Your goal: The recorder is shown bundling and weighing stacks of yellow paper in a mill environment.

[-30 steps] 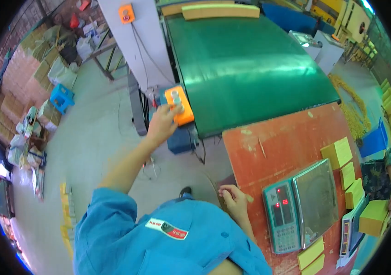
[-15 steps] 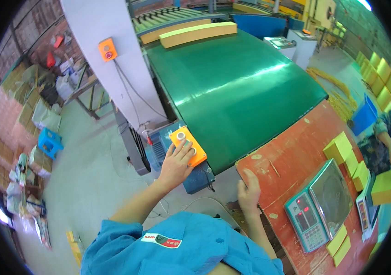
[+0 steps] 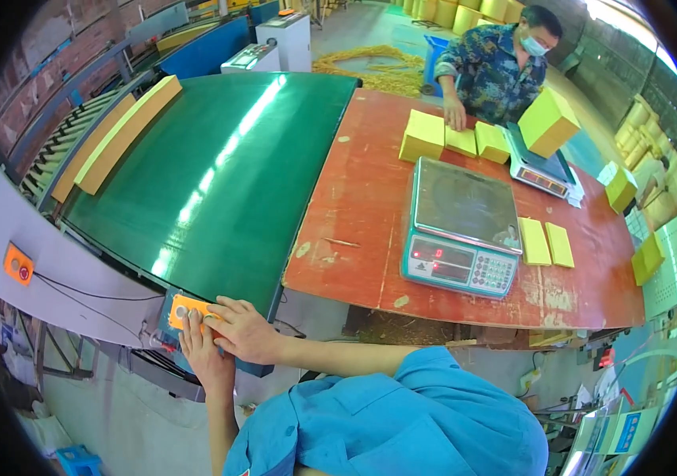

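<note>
Both my hands rest on an orange push-button box (image 3: 185, 301) at the near corner of the green conveyor belt (image 3: 219, 182). My left hand (image 3: 207, 357) comes up from below, its fingers stretched over the round buttons. From the right, my right hand (image 3: 245, 332) reaches in, fingers extended across the box's right part and close against the left hand. Neither hand holds anything that I can see. Which button, if any, is pressed is hidden under the fingers. A long yellow stack of paper (image 3: 128, 135) lies across the belt's far left end.
The red table (image 3: 354, 238) adjoins the belt and bears a teal digital scale (image 3: 465, 230), yellow paper stacks (image 3: 422, 136) and flat yellow packs (image 3: 535, 242). A co-worker (image 3: 493, 63) stands across it beside a second scale (image 3: 545, 166). A white column (image 3: 53, 262) is at left.
My view has turned to the right. My right hand has left the red table's edge and joined my left hand at the orange box. The left hand stays there.
</note>
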`<action>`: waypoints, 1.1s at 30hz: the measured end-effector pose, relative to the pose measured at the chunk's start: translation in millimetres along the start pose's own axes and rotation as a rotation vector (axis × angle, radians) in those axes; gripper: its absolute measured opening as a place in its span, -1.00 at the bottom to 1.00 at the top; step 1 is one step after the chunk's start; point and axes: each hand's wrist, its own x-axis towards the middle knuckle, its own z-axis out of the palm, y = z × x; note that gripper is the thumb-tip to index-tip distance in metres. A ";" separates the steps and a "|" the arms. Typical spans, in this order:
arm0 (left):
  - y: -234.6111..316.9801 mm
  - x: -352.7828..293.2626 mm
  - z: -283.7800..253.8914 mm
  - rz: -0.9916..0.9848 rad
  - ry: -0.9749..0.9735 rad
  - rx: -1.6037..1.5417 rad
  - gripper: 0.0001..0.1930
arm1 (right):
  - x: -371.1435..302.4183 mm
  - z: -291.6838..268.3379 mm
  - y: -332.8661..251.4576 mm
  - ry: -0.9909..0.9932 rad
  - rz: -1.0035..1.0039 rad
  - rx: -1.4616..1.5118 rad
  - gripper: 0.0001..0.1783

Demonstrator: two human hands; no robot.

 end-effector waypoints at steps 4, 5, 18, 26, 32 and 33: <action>1.7 1.4 2.1 0.024 -0.022 0.009 -0.50 | -6.3 -1.2 -0.5 0.004 0.036 -0.044 -0.49; 2.0 1.5 2.2 0.035 -0.021 0.005 -0.50 | -8.6 2.5 0.2 0.001 0.064 -0.030 -0.48; -5.7 -3.3 -4.0 0.041 0.030 -0.030 -0.45 | -4.8 12.7 -1.3 -0.007 0.056 -0.082 -0.45; 8.9 5.7 -5.1 0.036 0.060 -0.027 -0.50 | -8.7 -4.1 4.6 -0.081 0.040 -0.112 -0.44; 2.0 -4.4 -11.7 -0.009 0.089 -0.009 -0.51 | -6.4 3.9 -1.3 -0.113 0.043 -0.111 -0.44; 1.9 -3.4 -12.2 -0.006 0.087 -0.006 -0.51 | -5.4 3.1 -0.9 -0.111 0.044 -0.105 -0.44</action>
